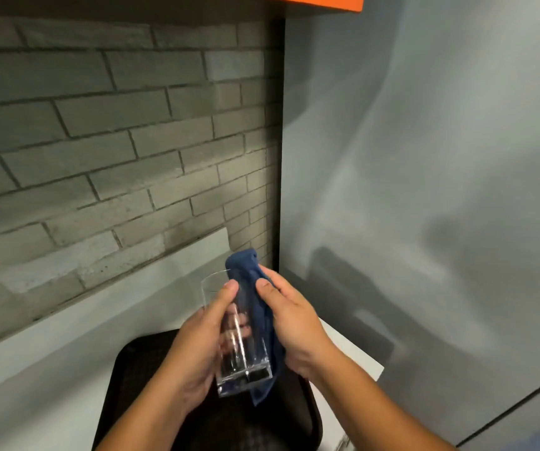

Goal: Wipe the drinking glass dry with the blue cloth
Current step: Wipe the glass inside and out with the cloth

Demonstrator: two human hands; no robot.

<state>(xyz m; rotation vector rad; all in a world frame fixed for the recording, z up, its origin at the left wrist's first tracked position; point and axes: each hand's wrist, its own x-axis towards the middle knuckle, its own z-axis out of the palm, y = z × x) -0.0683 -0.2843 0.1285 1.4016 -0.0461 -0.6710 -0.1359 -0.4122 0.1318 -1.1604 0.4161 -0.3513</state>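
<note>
Pale grey counter [66, 362] with a black tray [125, 385] flat on it.

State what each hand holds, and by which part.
Left hand grips the glass around its side wall, thumb near the rim. Right hand presses the blue cloth against the glass's other side.

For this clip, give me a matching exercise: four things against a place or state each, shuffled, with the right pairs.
Things:
1. drinking glass
2. blue cloth
3. black tray
4. orange shelf edge

Places or states:
A. top of the view
B. held in the left hand, mouth pointing away
C. on the counter under the hands
D. pressed to the glass by the right hand

Pairs: 1-B, 2-D, 3-C, 4-A
</note>
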